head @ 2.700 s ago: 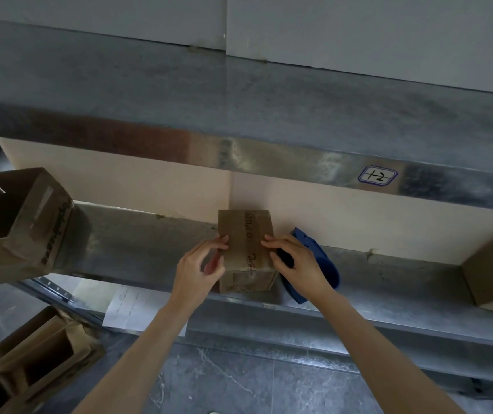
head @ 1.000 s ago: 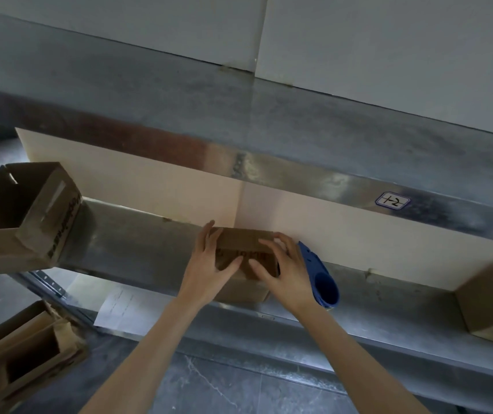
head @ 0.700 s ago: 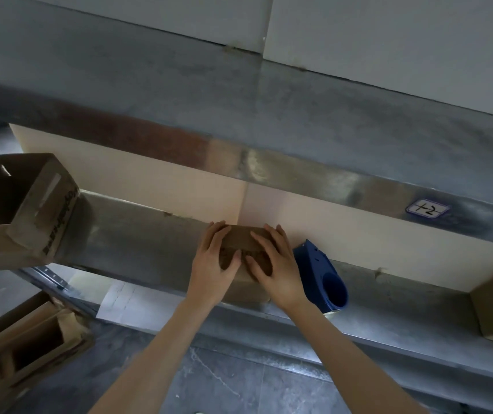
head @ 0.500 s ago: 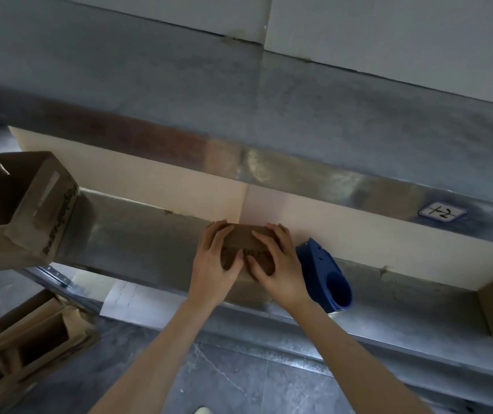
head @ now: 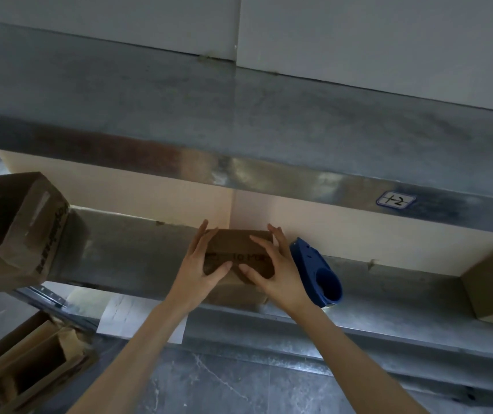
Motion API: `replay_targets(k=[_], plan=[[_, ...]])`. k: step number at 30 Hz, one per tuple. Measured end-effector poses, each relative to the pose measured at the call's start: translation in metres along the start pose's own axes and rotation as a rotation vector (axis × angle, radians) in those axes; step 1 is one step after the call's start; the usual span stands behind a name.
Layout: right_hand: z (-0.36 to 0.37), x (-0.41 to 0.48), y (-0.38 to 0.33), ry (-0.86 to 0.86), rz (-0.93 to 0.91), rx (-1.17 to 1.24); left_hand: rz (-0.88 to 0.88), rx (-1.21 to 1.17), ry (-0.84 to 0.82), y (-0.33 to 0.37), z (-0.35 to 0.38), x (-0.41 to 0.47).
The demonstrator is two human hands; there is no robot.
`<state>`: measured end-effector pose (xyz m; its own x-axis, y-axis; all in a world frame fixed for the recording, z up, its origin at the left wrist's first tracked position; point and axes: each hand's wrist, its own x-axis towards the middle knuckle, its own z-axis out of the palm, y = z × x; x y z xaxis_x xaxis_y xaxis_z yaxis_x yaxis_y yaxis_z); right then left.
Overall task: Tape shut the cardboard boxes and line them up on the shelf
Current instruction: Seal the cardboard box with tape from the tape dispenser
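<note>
The box (head: 236, 246) has been slid from the front of the shelf (head: 125, 249) back to the rear panel (head: 299, 225); placement appears nearly complete. Left hand (head: 200, 273) and right hand (head: 275, 276) press it with straight fingers, gripping nothing. A dispenser (head: 319, 270) lies just right. The box print is unreadable; the label (head: 396, 200) reads roughly "+2".

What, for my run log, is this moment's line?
left hand, right hand: pressing box | box: on shelf | tape dispenser: right of box
</note>
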<state>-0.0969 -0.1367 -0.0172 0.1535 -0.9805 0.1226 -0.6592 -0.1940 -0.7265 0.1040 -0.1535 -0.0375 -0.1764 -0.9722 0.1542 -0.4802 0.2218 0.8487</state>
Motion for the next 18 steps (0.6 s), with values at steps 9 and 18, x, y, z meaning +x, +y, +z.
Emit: replay_targets(k=[9,18], plan=[[0.021,-0.005,0.002,0.069,0.112,0.138,0.025,-0.112,0.228,0.001,0.026,-0.004],[0.02,-0.004,0.007,0.064,0.082,0.067,-0.004,-0.129,0.178,-0.001,0.023,-0.003]])
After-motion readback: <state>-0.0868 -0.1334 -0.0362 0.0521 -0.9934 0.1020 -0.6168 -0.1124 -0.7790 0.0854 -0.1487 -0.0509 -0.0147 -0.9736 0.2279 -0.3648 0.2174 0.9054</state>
